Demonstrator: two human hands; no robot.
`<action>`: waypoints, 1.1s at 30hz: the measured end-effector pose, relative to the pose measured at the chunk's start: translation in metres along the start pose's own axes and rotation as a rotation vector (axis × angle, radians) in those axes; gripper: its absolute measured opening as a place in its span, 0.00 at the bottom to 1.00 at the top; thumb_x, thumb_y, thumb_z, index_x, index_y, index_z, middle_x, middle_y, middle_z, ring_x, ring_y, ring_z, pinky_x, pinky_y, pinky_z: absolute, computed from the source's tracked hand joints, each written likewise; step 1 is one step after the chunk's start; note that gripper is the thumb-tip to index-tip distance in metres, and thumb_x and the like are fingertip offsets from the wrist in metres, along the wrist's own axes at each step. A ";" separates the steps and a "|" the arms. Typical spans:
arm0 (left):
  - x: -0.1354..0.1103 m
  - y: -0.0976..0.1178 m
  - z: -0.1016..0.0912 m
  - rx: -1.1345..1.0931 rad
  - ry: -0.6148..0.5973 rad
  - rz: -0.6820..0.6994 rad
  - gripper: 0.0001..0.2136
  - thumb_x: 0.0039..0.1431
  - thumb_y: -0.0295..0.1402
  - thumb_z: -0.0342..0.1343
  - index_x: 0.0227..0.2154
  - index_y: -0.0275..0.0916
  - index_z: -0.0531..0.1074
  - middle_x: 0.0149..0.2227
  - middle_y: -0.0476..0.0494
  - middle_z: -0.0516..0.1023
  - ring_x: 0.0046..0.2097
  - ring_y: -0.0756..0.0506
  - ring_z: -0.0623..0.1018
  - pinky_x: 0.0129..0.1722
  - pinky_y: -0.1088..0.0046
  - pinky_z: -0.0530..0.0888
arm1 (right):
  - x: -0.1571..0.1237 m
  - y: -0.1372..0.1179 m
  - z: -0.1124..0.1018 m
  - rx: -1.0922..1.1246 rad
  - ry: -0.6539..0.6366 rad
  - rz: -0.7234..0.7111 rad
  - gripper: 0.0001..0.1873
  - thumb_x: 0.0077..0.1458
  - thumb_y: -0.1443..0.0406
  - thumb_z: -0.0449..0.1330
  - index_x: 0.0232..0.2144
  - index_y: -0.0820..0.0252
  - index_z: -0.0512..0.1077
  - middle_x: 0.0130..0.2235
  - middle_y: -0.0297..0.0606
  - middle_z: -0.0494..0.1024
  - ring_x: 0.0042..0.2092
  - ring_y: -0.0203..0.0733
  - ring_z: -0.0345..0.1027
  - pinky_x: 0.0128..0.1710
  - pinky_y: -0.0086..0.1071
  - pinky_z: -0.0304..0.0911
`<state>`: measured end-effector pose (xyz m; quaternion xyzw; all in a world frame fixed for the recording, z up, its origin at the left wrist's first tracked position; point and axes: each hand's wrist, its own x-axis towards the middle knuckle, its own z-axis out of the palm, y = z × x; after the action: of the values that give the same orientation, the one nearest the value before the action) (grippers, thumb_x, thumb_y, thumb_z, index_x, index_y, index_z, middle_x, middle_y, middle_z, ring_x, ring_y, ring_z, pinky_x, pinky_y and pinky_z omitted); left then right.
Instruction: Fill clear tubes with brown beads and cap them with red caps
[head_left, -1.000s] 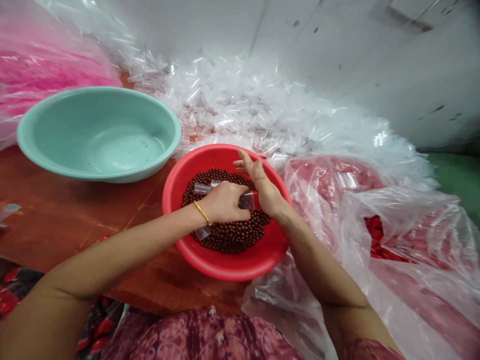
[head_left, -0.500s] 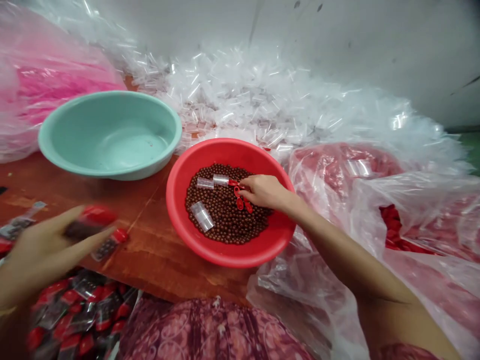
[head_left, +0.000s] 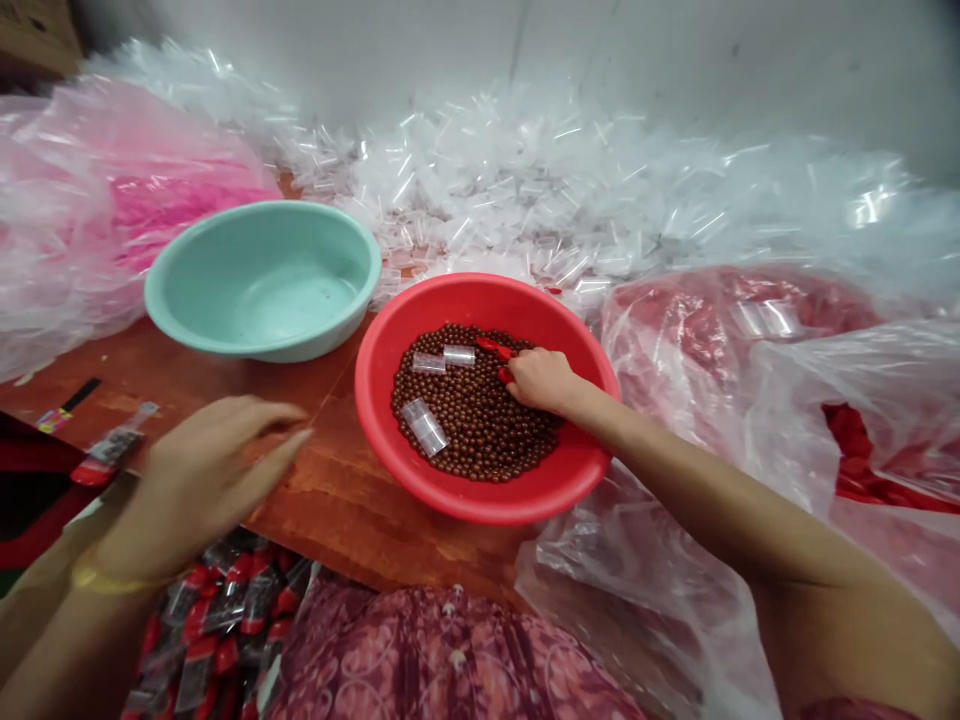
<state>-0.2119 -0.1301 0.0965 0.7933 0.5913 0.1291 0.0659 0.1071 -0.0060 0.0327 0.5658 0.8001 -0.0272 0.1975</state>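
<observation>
My right hand (head_left: pixel 543 380) is inside the red basin (head_left: pixel 480 508), its fingers closed at some small red plastic caps (head_left: pixel 493 347). Its fingertips are partly hidden. Brown round beads (head_left: pixel 487 440) fill the basin's bottom. Lying on them are a clear plastic tube (head_left: pixel 424 427) at the left and two smaller clear tubes (head_left: pixel 459 355) near the caps. Over the table's left side, my left hand (head_left: pixel 217 460) is open, thumb and fingers apart, with nothing visible between them. Below it is a heap of filled clear tubes with red caps (head_left: pixel 225 610).
A pale green basin (head_left: pixel 262 210) stands behind my left hand. Clear tubes (head_left: pixel 510 190) are piled along the wall. At the right lie plastic bags (head_left: pixel 675 330) with red contents; a pink-filled bag (head_left: pixel 180 200) is at the back left. A filled tube (head_left: pixel 112 445) lies at the table's left edge.
The red-capped filled tube in my left hand is gone, and that hand has moved right. My right hand has curled in over the red caps. The view has shifted left.
</observation>
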 end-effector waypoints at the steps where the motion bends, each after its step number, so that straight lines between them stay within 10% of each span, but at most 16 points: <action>1: 0.024 0.017 0.006 0.021 -0.041 0.056 0.15 0.62 0.40 0.43 0.36 0.41 0.74 0.38 0.45 0.79 0.40 0.46 0.75 0.43 0.70 0.69 | -0.002 0.001 -0.001 0.020 0.035 0.003 0.19 0.57 0.64 0.49 0.45 0.68 0.72 0.45 0.56 0.76 0.47 0.54 0.70 0.40 0.40 0.65; 5: 0.112 0.071 0.045 0.186 -0.412 0.050 0.24 0.63 0.42 0.37 0.35 0.34 0.76 0.37 0.35 0.79 0.42 0.41 0.78 0.41 0.69 0.71 | -0.008 0.003 -0.004 0.114 0.163 0.037 0.20 0.58 0.61 0.47 0.44 0.68 0.71 0.43 0.55 0.76 0.47 0.56 0.70 0.42 0.41 0.63; 9: 0.163 0.079 0.083 0.307 -0.521 -0.103 0.26 0.61 0.44 0.39 0.43 0.29 0.75 0.43 0.27 0.77 0.49 0.36 0.75 0.45 0.67 0.71 | -0.010 0.007 -0.007 0.242 0.134 0.078 0.21 0.58 0.57 0.46 0.42 0.65 0.71 0.41 0.52 0.77 0.43 0.52 0.72 0.38 0.37 0.63; 21: 0.195 0.084 0.127 -0.110 -0.399 -0.386 0.17 0.52 0.41 0.53 0.35 0.32 0.76 0.28 0.37 0.79 0.32 0.43 0.78 0.28 0.74 0.70 | -0.006 0.017 -0.010 0.442 0.180 0.096 0.17 0.57 0.56 0.49 0.37 0.61 0.71 0.38 0.45 0.79 0.40 0.46 0.71 0.31 0.30 0.56; 29: 0.173 0.096 0.089 0.387 -0.517 0.193 0.10 0.56 0.27 0.50 0.35 0.34 0.76 0.37 0.33 0.79 0.44 0.39 0.78 0.41 0.69 0.71 | 0.001 0.024 -0.005 0.544 0.302 0.114 0.16 0.56 0.57 0.49 0.36 0.62 0.71 0.37 0.43 0.78 0.38 0.43 0.70 0.30 0.31 0.53; 33: 0.159 0.116 0.101 0.396 -0.649 0.414 0.13 0.57 0.23 0.46 0.35 0.33 0.77 0.37 0.31 0.79 0.43 0.39 0.78 0.41 0.69 0.71 | 0.001 0.024 -0.006 0.579 0.313 0.112 0.16 0.56 0.58 0.50 0.35 0.62 0.71 0.36 0.42 0.78 0.35 0.42 0.69 0.29 0.30 0.51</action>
<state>-0.0340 -0.0070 0.0496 0.8920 0.3818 -0.2324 0.0674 0.1274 0.0055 0.0418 0.6388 0.7475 -0.1552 -0.0956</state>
